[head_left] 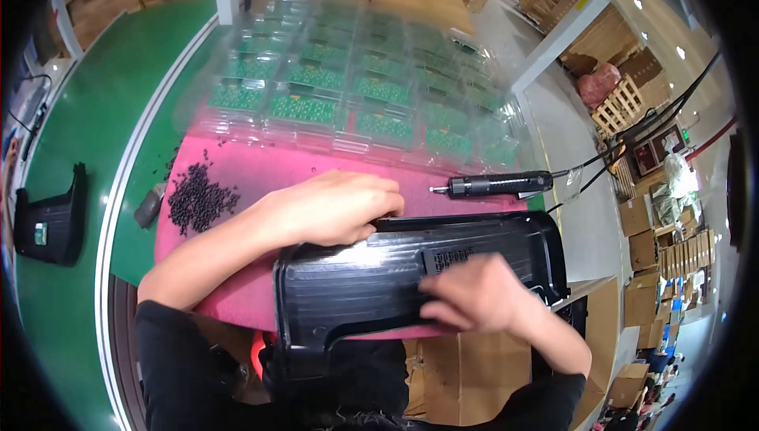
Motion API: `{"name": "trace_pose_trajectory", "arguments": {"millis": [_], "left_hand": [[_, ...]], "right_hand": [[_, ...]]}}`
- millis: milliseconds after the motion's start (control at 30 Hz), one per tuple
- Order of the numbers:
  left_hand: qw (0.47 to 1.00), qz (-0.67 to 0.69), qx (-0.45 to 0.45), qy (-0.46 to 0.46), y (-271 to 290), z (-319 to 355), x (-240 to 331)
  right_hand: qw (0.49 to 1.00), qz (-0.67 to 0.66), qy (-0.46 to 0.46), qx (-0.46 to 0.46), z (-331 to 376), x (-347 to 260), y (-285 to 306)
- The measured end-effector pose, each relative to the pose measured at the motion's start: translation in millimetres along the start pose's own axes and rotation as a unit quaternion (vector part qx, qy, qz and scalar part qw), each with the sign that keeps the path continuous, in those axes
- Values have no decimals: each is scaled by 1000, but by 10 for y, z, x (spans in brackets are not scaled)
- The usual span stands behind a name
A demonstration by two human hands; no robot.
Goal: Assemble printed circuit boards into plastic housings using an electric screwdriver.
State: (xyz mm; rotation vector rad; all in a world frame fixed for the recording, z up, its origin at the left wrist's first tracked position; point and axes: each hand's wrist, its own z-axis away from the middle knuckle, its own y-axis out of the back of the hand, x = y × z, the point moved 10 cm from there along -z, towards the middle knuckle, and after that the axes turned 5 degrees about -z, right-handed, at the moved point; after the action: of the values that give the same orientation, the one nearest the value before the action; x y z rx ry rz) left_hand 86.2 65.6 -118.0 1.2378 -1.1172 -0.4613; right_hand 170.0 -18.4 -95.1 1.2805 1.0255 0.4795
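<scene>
A large black plastic housing (pixel 371 273) with ribbed lines lies on the pink mat (pixel 261 170) in front of me. My left hand (pixel 336 208) rests on its far top edge, fingers curled over the rim. My right hand (pixel 474 295) lies flat on its near surface toward the right, blurred, fingers pointing left. Whether the right hand holds a small part I cannot tell. A black electric screwdriver (pixel 494 186) lies on the mat just beyond the housing, tip pointing left, cable running right.
Clear plastic trays of green circuit boards (pixel 356 91) cover the far bench. A heap of small black screws (pixel 198 198) sits left on the mat. Another black housing (pixel 51 221) lies on the green conveyor belt (pixel 87 115). Cardboard boxes (pixel 466 376) stand below.
</scene>
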Motion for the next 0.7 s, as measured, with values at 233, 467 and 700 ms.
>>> {"name": "trace_pose_trajectory", "arguments": {"millis": [233,467,700], "left_hand": [[997,35,-45,54,-81,73,-251],[988,31,-82,129,-190,77,-292],[989,-5,-49,137,-165,39,-264]], "right_hand": [[917,142,-242,284,-779,2414,1328],[842,257,-443,172,-919,4320,1383],[850,284,-415,158,-1199,5015,1246]]}}
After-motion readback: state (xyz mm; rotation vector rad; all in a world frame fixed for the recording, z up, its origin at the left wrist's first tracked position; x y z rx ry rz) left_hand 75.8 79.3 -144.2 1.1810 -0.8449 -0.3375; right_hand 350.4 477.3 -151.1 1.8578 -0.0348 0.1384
